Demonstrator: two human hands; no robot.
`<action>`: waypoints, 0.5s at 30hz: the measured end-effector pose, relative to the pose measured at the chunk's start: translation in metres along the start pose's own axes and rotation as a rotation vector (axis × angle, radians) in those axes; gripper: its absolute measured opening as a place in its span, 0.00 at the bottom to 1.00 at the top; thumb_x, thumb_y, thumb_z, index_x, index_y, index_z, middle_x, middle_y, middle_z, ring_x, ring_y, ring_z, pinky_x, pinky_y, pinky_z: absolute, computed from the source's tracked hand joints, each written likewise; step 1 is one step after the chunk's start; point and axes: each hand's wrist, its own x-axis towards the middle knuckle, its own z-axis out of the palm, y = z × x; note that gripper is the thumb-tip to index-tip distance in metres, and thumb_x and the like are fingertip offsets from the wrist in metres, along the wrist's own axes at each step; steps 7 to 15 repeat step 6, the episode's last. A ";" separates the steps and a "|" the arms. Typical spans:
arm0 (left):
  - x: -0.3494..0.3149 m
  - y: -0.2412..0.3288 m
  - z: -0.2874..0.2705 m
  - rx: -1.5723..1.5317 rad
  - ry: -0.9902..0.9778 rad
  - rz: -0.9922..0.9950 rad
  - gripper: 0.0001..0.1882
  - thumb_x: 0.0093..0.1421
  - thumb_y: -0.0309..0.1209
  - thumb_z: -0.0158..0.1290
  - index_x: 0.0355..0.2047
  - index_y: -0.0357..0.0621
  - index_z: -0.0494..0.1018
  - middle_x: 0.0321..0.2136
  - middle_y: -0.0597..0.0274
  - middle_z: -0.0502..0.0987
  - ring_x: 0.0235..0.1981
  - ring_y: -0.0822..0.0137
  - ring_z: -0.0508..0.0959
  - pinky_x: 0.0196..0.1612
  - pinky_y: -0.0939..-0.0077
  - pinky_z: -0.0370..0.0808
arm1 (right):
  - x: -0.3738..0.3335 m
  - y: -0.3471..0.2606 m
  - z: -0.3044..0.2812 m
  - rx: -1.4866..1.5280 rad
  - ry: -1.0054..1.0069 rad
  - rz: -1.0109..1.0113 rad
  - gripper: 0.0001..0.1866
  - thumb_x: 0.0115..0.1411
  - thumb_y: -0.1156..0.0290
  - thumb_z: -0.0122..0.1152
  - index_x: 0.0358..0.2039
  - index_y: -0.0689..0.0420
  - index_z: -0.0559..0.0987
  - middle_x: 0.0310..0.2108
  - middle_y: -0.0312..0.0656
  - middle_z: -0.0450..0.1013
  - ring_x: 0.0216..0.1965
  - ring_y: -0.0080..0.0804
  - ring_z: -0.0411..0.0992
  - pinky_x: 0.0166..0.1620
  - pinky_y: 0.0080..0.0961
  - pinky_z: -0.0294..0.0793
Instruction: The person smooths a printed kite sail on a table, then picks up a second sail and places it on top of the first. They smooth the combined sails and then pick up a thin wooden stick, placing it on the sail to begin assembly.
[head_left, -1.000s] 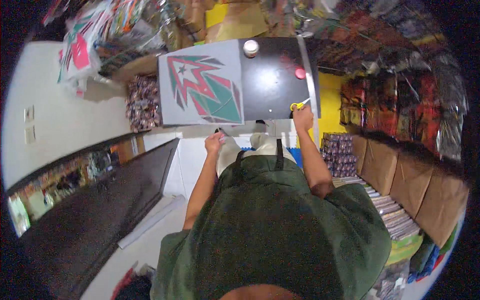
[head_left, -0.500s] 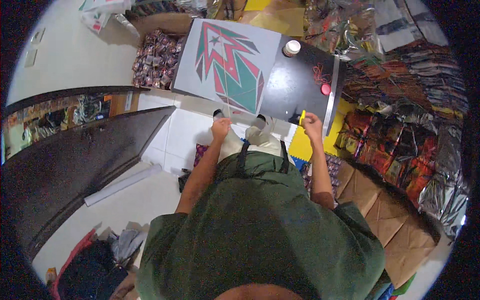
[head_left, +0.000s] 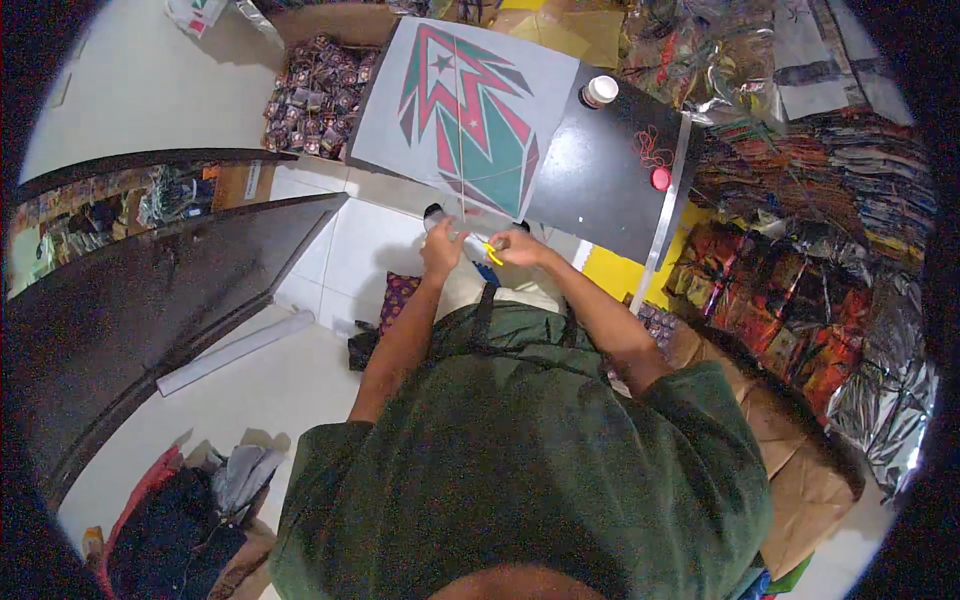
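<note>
Beyond my knees a white paper kite (head_left: 490, 165) with a green and red angular pattern lies on a black board (head_left: 600, 170). A thin pale line, thread or stick, runs down the kite's middle toward my left hand (head_left: 440, 252). That hand's fingers are drawn together near the kite's near edge; what they pinch is too fine to make out. My right hand (head_left: 522, 246) grips small yellow-handled scissors (head_left: 492, 253), their tips pointing at the left fingers. On the board's right side are a white-lidded jar (head_left: 600, 92), tangled red thread (head_left: 652, 148) and a red cap (head_left: 660, 179).
A carton of small wrapped packets (head_left: 318, 95) stands left of the board. Stacks of colourful packages (head_left: 790, 290) crowd the right side, beside brown cardboard (head_left: 800, 480). At left are a dark panel (head_left: 180, 270), a white roll (head_left: 235, 352) and heaped clothes (head_left: 180, 530).
My right hand has swung left with the scissors, from the board's near right corner to beside my left hand. The left hand stays nearly in place. The view has shifted slightly.
</note>
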 end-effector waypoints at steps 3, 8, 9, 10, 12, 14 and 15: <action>0.006 -0.025 0.018 -0.092 0.020 -0.023 0.23 0.59 0.39 0.65 0.54 0.52 0.77 0.44 0.56 0.82 0.46 0.57 0.82 0.48 0.59 0.78 | -0.014 -0.046 -0.003 -0.262 0.056 0.060 0.28 0.52 0.47 0.67 0.49 0.51 0.83 0.39 0.42 0.83 0.37 0.35 0.80 0.43 0.32 0.77; 0.007 -0.019 0.017 0.021 0.046 0.041 0.21 0.61 0.38 0.63 0.54 0.51 0.78 0.45 0.54 0.82 0.45 0.57 0.83 0.51 0.60 0.78 | -0.015 -0.050 0.000 -0.372 0.108 0.094 0.30 0.52 0.45 0.66 0.51 0.50 0.82 0.37 0.43 0.84 0.36 0.43 0.81 0.44 0.35 0.78; 0.007 -0.019 0.017 0.021 0.046 0.041 0.21 0.61 0.38 0.63 0.54 0.51 0.78 0.45 0.54 0.82 0.45 0.57 0.83 0.51 0.60 0.78 | -0.015 -0.050 0.000 -0.372 0.108 0.094 0.30 0.52 0.45 0.66 0.51 0.50 0.82 0.37 0.43 0.84 0.36 0.43 0.81 0.44 0.35 0.78; 0.007 -0.019 0.017 0.021 0.046 0.041 0.21 0.61 0.38 0.63 0.54 0.51 0.78 0.45 0.54 0.82 0.45 0.57 0.83 0.51 0.60 0.78 | -0.015 -0.050 0.000 -0.372 0.108 0.094 0.30 0.52 0.45 0.66 0.51 0.50 0.82 0.37 0.43 0.84 0.36 0.43 0.81 0.44 0.35 0.78; 0.007 -0.019 0.017 0.021 0.046 0.041 0.21 0.61 0.38 0.63 0.54 0.51 0.78 0.45 0.54 0.82 0.45 0.57 0.83 0.51 0.60 0.78 | -0.015 -0.050 0.000 -0.372 0.108 0.094 0.30 0.52 0.45 0.66 0.51 0.50 0.82 0.37 0.43 0.84 0.36 0.43 0.81 0.44 0.35 0.78; 0.007 -0.019 0.017 0.021 0.046 0.041 0.21 0.61 0.38 0.63 0.54 0.51 0.78 0.45 0.54 0.82 0.45 0.57 0.83 0.51 0.60 0.78 | -0.015 -0.050 0.000 -0.372 0.108 0.094 0.30 0.52 0.45 0.66 0.51 0.50 0.82 0.37 0.43 0.84 0.36 0.43 0.81 0.44 0.35 0.78; 0.007 -0.019 0.017 0.021 0.046 0.041 0.21 0.61 0.38 0.63 0.54 0.51 0.78 0.45 0.54 0.82 0.45 0.57 0.83 0.51 0.60 0.78 | -0.015 -0.050 0.000 -0.372 0.108 0.094 0.30 0.52 0.45 0.66 0.51 0.50 0.82 0.37 0.43 0.84 0.36 0.43 0.81 0.44 0.35 0.78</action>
